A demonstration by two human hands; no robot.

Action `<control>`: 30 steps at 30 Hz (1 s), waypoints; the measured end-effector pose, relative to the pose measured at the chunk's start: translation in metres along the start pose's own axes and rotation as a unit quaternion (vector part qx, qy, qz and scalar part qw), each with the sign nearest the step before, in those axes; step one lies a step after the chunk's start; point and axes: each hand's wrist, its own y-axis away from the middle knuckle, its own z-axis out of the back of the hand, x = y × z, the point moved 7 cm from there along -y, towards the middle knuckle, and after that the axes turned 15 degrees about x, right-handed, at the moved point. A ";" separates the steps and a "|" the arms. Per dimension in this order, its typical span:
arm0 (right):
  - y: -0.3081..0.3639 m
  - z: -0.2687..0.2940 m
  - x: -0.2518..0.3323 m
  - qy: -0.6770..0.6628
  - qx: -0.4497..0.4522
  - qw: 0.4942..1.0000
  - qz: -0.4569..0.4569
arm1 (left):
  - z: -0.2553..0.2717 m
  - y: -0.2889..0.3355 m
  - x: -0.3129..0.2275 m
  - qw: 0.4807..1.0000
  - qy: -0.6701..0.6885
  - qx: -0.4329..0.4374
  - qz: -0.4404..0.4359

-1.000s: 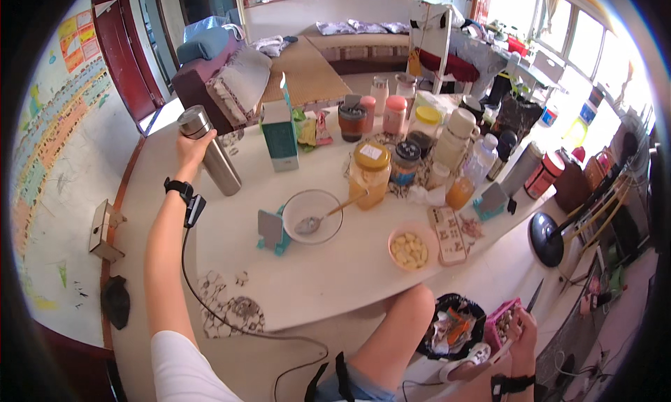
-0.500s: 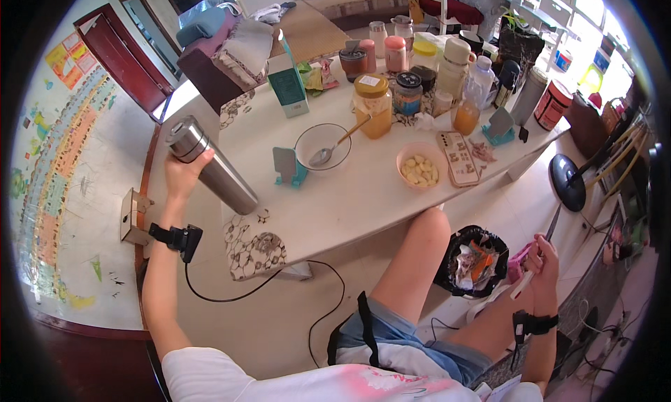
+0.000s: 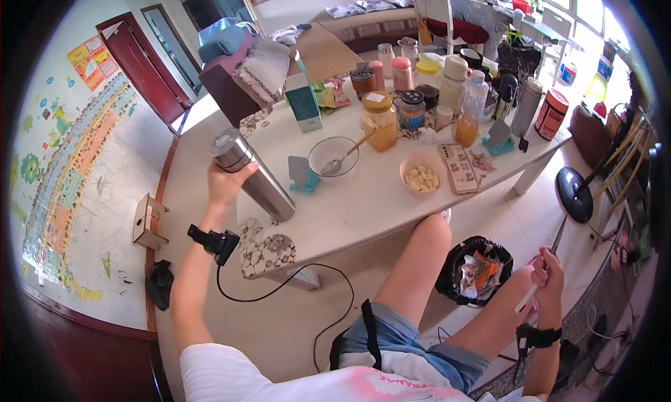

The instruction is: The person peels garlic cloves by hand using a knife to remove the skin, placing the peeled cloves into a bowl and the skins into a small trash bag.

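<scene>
My left hand is wrapped around the upper part of a steel thermos flask. The flask's base is over the table's left end, and I cannot tell whether it touches. Just right of it stands a teal phone stand. A glass bowl beyond holds a spoon. At the far right, above my thigh, my right hand is closed on a knife, its blade pointing up and away and its pale handle end showing below the fingers. A pink bowl of peeled garlic cloves sits near the table's front edge.
Jars and bottles crowd the back right, including a yellow-lidded jar. A patterned phone lies beside the garlic bowl. A black-lined bin stands on the floor between my legs. A cable runs from my left wrist.
My left hand has carried the flask rightward, closer to the phone stand. The knife stays in my right hand, slightly lower in view. The whole view has shifted a little.
</scene>
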 end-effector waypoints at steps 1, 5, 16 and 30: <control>0.001 0.001 0.001 0.002 -0.004 1.000 0.003 | -0.001 0.001 -0.001 1.000 -0.008 0.007 -0.001; 0.001 0.000 -0.003 0.001 0.001 1.000 0.002 | -0.007 0.003 -0.011 1.000 -0.019 0.016 -0.007; -0.071 -0.043 -0.030 -0.056 0.120 0.991 -0.009 | 0.009 0.017 -0.066 0.930 -0.310 -0.138 -0.142; -0.116 0.015 -0.097 -0.218 0.086 0.971 -0.050 | -0.016 0.008 -0.093 0.849 -0.466 -0.136 -0.210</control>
